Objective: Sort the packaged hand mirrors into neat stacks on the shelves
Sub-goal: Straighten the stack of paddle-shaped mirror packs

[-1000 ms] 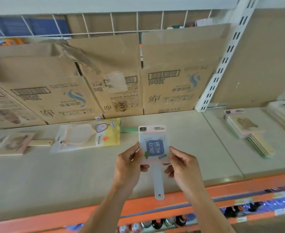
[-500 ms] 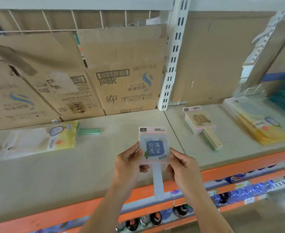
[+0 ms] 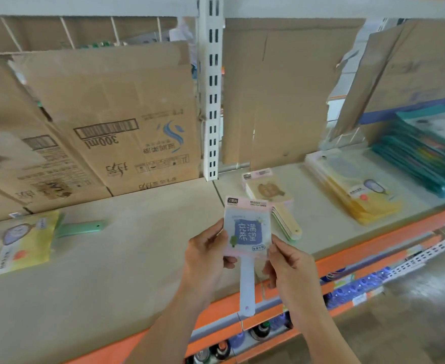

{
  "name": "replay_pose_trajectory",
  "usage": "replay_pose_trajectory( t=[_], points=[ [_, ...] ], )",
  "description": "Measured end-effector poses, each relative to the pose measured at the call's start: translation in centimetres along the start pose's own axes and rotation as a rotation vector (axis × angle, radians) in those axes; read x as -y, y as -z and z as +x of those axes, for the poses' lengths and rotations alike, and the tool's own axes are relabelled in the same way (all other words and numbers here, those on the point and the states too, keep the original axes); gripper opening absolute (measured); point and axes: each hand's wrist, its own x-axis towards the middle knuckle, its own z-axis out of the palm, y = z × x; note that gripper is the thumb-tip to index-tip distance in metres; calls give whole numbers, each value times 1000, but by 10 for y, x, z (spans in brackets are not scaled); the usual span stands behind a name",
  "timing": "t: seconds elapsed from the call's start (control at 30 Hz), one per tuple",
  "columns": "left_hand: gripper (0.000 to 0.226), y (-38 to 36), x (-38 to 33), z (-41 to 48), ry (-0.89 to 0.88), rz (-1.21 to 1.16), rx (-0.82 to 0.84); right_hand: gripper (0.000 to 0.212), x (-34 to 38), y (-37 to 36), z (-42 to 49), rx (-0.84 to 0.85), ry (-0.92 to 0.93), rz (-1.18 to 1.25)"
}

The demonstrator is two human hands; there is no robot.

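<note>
A packaged hand mirror [image 3: 247, 229] with a blue square print and a pale handle pointing down is held upright over the shelf's front edge. My left hand [image 3: 207, 254] grips its left side and my right hand [image 3: 288, 264] pinches its lower right corner. Just behind it on the shelf [image 3: 142, 258] lies a small stack of square mirrors [image 3: 268, 193] with a bear print and fanned handles. Further right lie a stack of yellow packaged mirrors [image 3: 358, 195] and a stack of teal packages [image 3: 426, 156]. At the far left a yellow packaged mirror with a green handle [image 3: 27, 237] lies alone.
Flattened cardboard boxes [image 3: 116, 122] line the back of the shelf. A white slotted upright [image 3: 212, 101] divides the two bays. The orange shelf edge [image 3: 360, 253] runs across the front, with bottles [image 3: 224, 348] on the level below.
The view has swung to the right, bringing the yellow and teal stacks further in. The held mirror and both hands keep the same grip and now sit closer to the bear-print stack.
</note>
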Motion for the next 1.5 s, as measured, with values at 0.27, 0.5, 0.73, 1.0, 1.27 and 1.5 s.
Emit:
replay_pose_trajectory(
  t=[0.27, 0.5, 0.73, 1.0, 1.27, 1.5],
  points=[
    [30, -38, -13, 28, -5, -25, 120, 30, 11, 24, 26, -132, -12, 1],
    [32, -51, -19, 56, -54, 52, 205, 38, 19, 24, 51, -223, 29, 3],
    [32, -62, -18, 70, -142, 211, 264, 36, 18, 37, 81, -200, 77, -115],
    [33, -83, -9, 80, -279, 458, 146, 31, 11, 62, 130, -118, 207, -308],
    [36, -98, 4, 85, -374, 693, -28, 17, 9, 75, 155, 156, 282, -439],
    [38, -105, 16, 86, -399, 736, -162, 17, -6, 86, 170, 249, 406, -573]
  ],
)
